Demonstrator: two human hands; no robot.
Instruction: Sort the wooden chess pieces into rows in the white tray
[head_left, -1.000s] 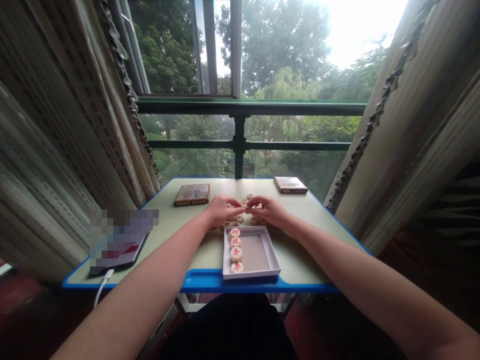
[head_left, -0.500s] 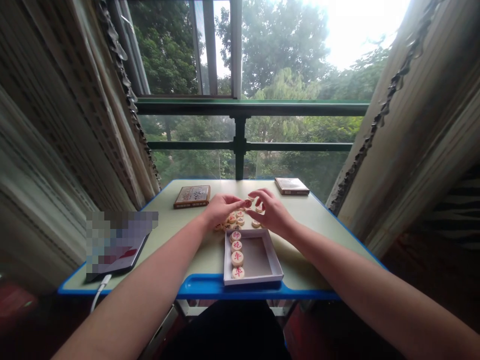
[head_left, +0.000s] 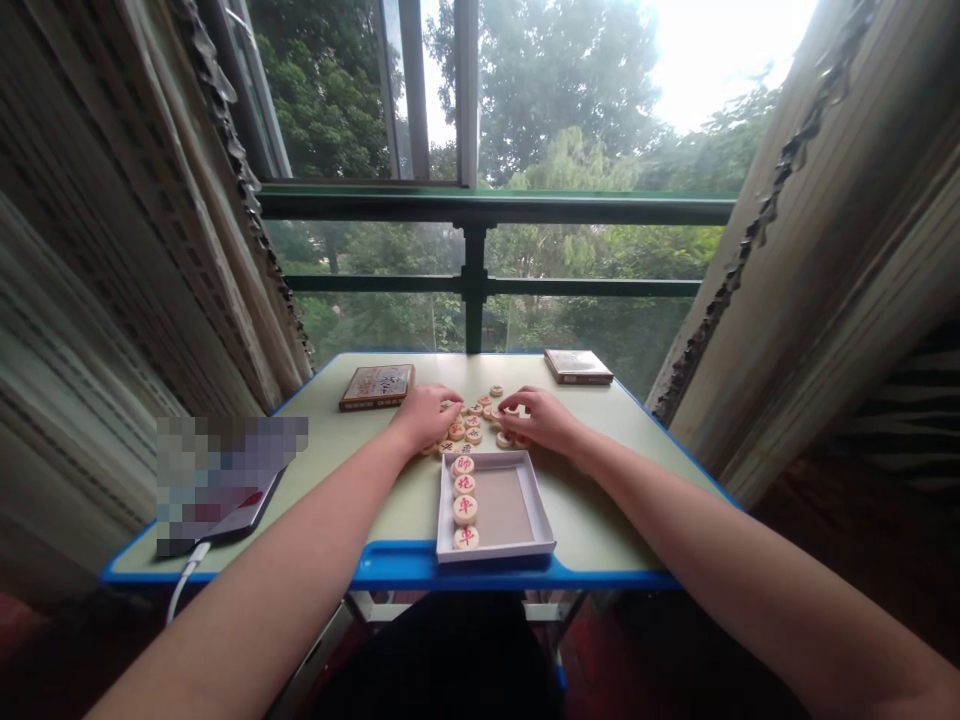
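Round wooden Chinese chess pieces [head_left: 472,436] lie scattered in the middle of the table. My left hand [head_left: 427,412] rests over the left side of this group, its fingers apart and curved above several pieces. From the right, my right hand [head_left: 546,415] has its fingertips closed at a piece [head_left: 496,413] on the table; its palm side is hidden. Nearer to me stands a shallow white box [head_left: 534,548]. Along its left side runs a column of pieces with red characters, and a red-marked piece [head_left: 465,510] lies among them. The box's right part shows bare bottom.
A decorated flat box [head_left: 377,386] lies at the back left and another flat box [head_left: 578,366] at the back right. A phone [head_left: 259,520], partly blurred out, with a white cable [head_left: 187,580], is at the left edge. The table has a blue rim [head_left: 622,580].
My left hand has moved left, away from my right hand, and no longer shows the piece it held. My right fingertips have come down to a piece. The view has shifted slightly.
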